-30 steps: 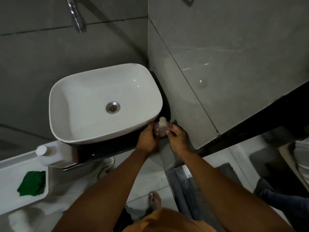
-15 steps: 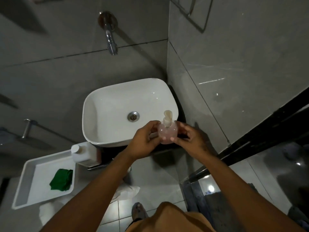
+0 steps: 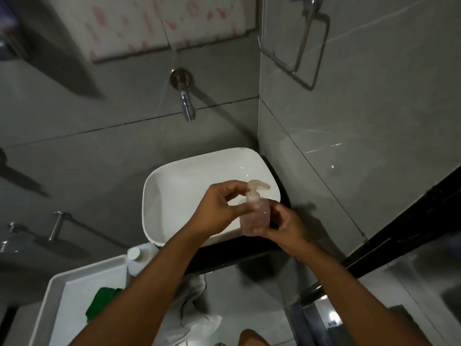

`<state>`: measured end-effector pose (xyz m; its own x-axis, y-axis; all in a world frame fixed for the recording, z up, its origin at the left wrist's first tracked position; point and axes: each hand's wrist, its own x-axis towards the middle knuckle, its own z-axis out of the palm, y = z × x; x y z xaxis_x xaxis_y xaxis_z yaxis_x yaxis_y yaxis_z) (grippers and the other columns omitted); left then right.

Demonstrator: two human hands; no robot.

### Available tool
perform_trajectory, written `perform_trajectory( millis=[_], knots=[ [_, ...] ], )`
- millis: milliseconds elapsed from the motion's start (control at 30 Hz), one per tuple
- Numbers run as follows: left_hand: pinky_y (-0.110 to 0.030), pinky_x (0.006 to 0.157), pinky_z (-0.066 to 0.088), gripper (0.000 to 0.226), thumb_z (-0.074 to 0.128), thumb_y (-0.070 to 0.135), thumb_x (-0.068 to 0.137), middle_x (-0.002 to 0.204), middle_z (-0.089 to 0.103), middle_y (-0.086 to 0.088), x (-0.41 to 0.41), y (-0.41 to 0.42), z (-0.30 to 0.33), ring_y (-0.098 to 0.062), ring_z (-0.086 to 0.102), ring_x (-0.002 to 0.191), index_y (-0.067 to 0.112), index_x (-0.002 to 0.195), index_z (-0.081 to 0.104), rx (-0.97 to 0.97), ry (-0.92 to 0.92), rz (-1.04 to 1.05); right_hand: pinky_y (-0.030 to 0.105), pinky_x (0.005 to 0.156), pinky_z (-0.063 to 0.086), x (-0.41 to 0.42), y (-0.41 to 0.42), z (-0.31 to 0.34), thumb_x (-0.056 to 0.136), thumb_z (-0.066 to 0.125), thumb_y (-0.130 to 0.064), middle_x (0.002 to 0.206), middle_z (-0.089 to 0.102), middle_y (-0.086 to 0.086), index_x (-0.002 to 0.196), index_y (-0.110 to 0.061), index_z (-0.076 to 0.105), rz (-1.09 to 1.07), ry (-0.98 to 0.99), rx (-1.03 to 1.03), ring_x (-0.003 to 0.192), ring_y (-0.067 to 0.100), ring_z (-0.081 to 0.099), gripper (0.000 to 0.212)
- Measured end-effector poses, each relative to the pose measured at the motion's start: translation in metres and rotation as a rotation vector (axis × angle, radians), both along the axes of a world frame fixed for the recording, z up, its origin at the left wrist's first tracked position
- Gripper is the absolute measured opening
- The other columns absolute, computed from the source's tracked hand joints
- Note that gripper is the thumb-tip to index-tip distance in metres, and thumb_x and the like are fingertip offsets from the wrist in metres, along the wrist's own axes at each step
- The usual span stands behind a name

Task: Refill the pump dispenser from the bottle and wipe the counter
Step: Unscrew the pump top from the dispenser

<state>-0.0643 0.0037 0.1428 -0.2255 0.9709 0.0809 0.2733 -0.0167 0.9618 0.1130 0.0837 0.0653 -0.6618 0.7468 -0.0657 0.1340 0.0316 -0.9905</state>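
Pump dispenser (image 3: pixel 255 212) upright, right hand (image 3: pixel 287 224) wrapping its body, left hand (image 3: pixel 219 211) pinching its collar

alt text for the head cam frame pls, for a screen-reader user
Two bare hands hold a clear pump dispenser above a white basin: the right hand grips its body, the left hand pinches the pump collar. A wall tap is above; a white bottle and green cloth sit lower left.

Dim, soft-focus wide-angle view; glare streaks the glossy wall tiles (image 3: pixel 361 136).
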Motion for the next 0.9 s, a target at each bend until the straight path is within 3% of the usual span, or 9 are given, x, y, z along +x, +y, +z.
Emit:
perform_trajectory(
  millis=[67, 167, 300, 367, 500, 600, 667, 800, 900],
  knots=[
    [-0.047, 0.108, 0.051, 0.031, 0.090, 0.019, 0.075, 0.119, 0.076, -0.003, -0.004, -0.002, 0.003, -0.020, 0.069, 0.116, 0.016, 0.103, 0.076, 0.007, -0.005, 0.029, 0.046, 0.095, 0.058, -0.005, -0.007, 0.004, 0.055, 0.093, -0.053, 0.120, 0.072, -0.013, 0.120, -0.054, 0.060, -0.011, -0.013, 0.022, 0.114, 0.012, 0.067, 0.074],
    [-0.044, 0.110, 0.049, 0.031, 0.081, 0.011, 0.085, 0.121, 0.076, 0.000, -0.012, -0.008, 0.006, -0.019, 0.068, 0.121, 0.014, 0.116, 0.076, 0.029, -0.030, -0.065, 0.047, 0.100, 0.055, -0.012, -0.017, 0.008, 0.059, 0.091, -0.042, 0.119, 0.072, -0.012, 0.120, -0.053, 0.060, -0.048, -0.023, 0.028, 0.115, 0.012, 0.067, 0.070],
    [-0.043, 0.104, 0.053, 0.029, 0.086, 0.009, 0.077, 0.108, 0.078, -0.006, -0.023, -0.018, 0.007, -0.019, 0.072, 0.109, 0.016, 0.104, 0.078, 0.061, -0.089, -0.020, 0.043, 0.098, 0.056, -0.017, -0.031, 0.010, 0.060, 0.090, -0.045, 0.122, 0.070, -0.015, 0.118, -0.059, 0.058, -0.068, -0.039, 0.029, 0.118, 0.011, 0.064, 0.068],
    [-0.041, 0.107, 0.050, 0.030, 0.081, 0.012, 0.076, 0.114, 0.076, -0.006, -0.025, -0.022, 0.006, -0.022, 0.069, 0.115, 0.021, 0.105, 0.076, 0.052, -0.096, -0.042, 0.038, 0.095, 0.058, -0.018, -0.038, 0.011, 0.057, 0.090, -0.048, 0.121, 0.069, -0.017, 0.115, -0.063, 0.057, -0.084, -0.042, 0.022, 0.117, 0.010, 0.065, 0.068],
    [-0.039, 0.096, 0.052, 0.033, 0.087, 0.009, 0.072, 0.107, 0.076, 0.002, -0.026, -0.029, 0.005, -0.018, 0.070, 0.106, 0.021, 0.101, 0.076, 0.049, -0.119, -0.038, 0.026, 0.086, 0.060, -0.018, -0.048, 0.013, 0.057, 0.089, -0.046, 0.113, 0.070, -0.024, 0.109, -0.066, 0.059, -0.099, -0.032, 0.016, 0.109, 0.001, 0.067, 0.064],
    [-0.049, 0.108, 0.049, 0.035, 0.086, 0.015, 0.073, 0.117, 0.076, 0.000, -0.024, -0.032, 0.006, -0.022, 0.068, 0.116, 0.020, 0.107, 0.077, 0.018, -0.178, -0.060, 0.022, 0.085, 0.059, -0.018, -0.052, 0.013, 0.058, 0.088, -0.045, 0.113, 0.069, -0.027, 0.109, -0.067, 0.058, -0.103, -0.024, 0.021, 0.109, -0.001, 0.066, 0.063],
    [-0.056, 0.108, 0.049, 0.030, 0.087, 0.006, 0.075, 0.109, 0.078, -0.001, -0.022, -0.031, 0.007, -0.023, 0.071, 0.111, 0.014, 0.103, 0.078, 0.021, -0.177, -0.038, 0.020, 0.082, 0.058, -0.018, -0.052, 0.013, 0.059, 0.089, -0.045, 0.114, 0.070, -0.027, 0.109, -0.067, 0.059, -0.097, -0.021, 0.022, 0.109, -0.001, 0.066, 0.062],
    [-0.059, 0.107, 0.048, 0.028, 0.087, 0.006, 0.072, 0.104, 0.077, -0.001, -0.016, -0.027, 0.011, -0.030, 0.070, 0.110, 0.024, 0.090, 0.077, 0.025, -0.172, -0.012, 0.023, 0.084, 0.058, -0.016, -0.043, 0.013, 0.056, 0.090, -0.049, 0.114, 0.070, -0.025, 0.111, -0.065, 0.059, -0.098, -0.022, 0.040, 0.109, 0.001, 0.067, 0.065],
    [-0.055, 0.101, 0.054, 0.026, 0.087, 0.001, 0.074, 0.097, 0.078, -0.005, -0.011, -0.023, 0.017, -0.027, 0.073, 0.099, 0.021, 0.089, 0.077, 0.097, -0.209, 0.044, 0.024, 0.088, 0.058, -0.014, -0.033, 0.013, 0.056, 0.090, -0.051, 0.114, 0.069, -0.028, 0.112, -0.066, 0.057, -0.073, -0.043, 0.057, 0.110, -0.001, 0.066, 0.066]
  ],
)
